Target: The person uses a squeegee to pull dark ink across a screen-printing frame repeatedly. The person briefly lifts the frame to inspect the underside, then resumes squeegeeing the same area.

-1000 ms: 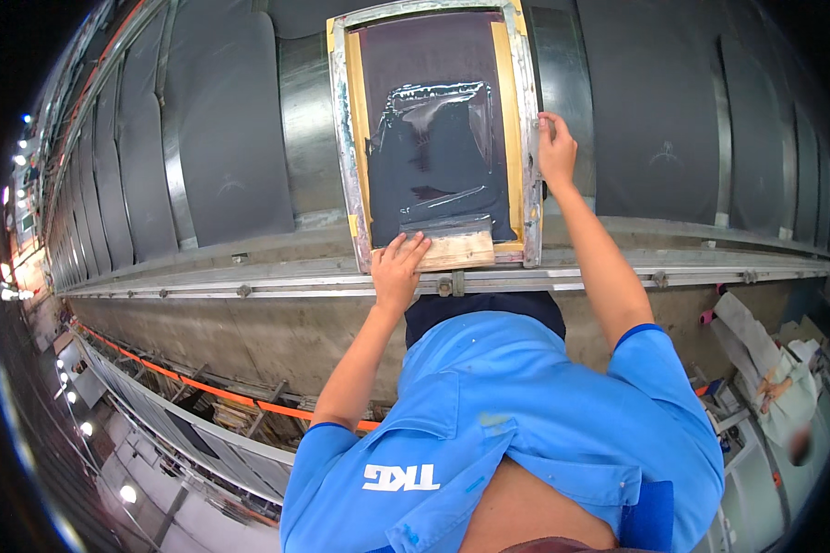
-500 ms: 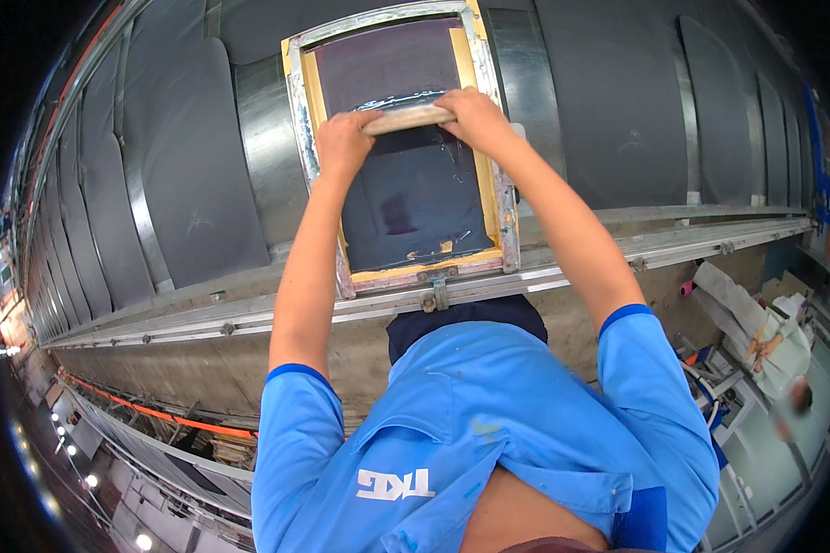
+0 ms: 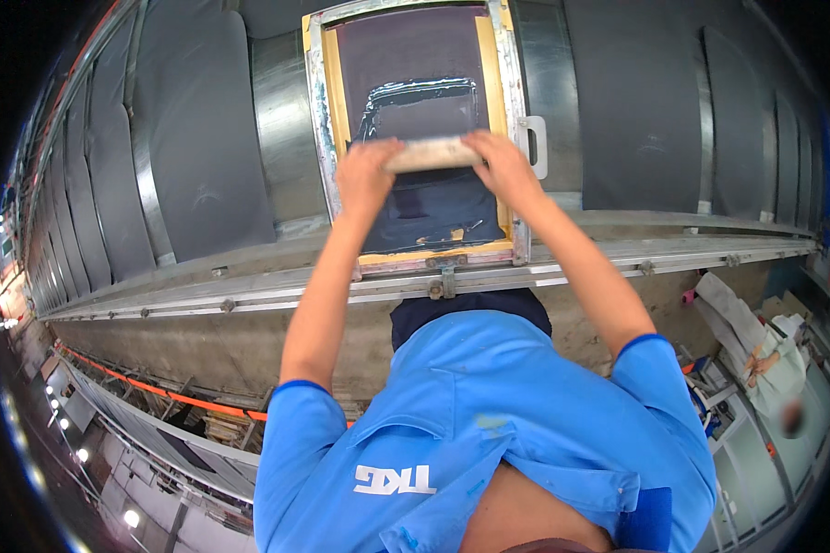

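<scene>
My left hand (image 3: 367, 175) and my right hand (image 3: 505, 175) grip opposite ends of a pale wooden squeegee (image 3: 433, 153), slightly blurred by motion, held across the middle of a screen printing frame (image 3: 519, 221). The frame has metal sides, yellow tape along its inner edges and a dark mesh (image 3: 408, 41) smeared with glossy dark ink (image 3: 415, 212). A white handle (image 3: 538, 147) sticks out at its right side. Whether the squeegee presses on the mesh is hard to tell.
Dark sheets (image 3: 194, 138) lie in rows on the long bench at both sides. A metal rail (image 3: 599, 267) runs along the near edge, and an orange bar (image 3: 175, 392) is at lower left. Another person (image 3: 770, 364) in pale clothing is at lower right.
My right hand left the frame's side and took hold of the squeegee with my left. The squeegee went from the near edge up the mesh, then came slightly back toward me.
</scene>
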Motion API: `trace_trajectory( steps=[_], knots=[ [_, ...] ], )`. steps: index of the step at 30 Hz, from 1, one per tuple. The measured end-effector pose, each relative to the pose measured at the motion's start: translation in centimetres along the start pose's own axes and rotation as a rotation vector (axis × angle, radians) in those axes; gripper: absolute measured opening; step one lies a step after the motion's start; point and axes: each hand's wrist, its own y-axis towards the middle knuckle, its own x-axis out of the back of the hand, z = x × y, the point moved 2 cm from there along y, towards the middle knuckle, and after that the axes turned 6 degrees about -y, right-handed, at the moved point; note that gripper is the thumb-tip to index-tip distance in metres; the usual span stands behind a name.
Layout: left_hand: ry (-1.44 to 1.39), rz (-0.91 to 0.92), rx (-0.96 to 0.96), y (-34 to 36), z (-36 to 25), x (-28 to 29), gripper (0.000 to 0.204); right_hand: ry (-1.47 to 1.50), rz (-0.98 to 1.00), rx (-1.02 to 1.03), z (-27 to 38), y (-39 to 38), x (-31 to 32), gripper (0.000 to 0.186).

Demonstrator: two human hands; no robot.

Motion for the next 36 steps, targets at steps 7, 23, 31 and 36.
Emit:
trace_trajectory(
  steps=[7,23,31,36],
  knots=[
    [0.062,0.082,0.183,8.3,1.0,0.3,0.043,0.034,-0.002,-0.094,-3.9,8.1,-0.8,0.041],
    [-0.047,0.217,0.287,-0.4,-1.1,1.5,0.048,0.277,-0.18,-0.527,-5.1,-4.3,2.0,0.051],
    [-0.087,0.031,0.111,5.0,2.3,0.2,0.05,0.273,-0.352,-0.609,-11.7,0.0,-0.8,0.026],
    [-0.002,0.028,0.026,-4.1,1.7,0.0,0.07,0.125,-0.468,-0.582,-7.9,1.3,1.9,0.027]
  ],
)
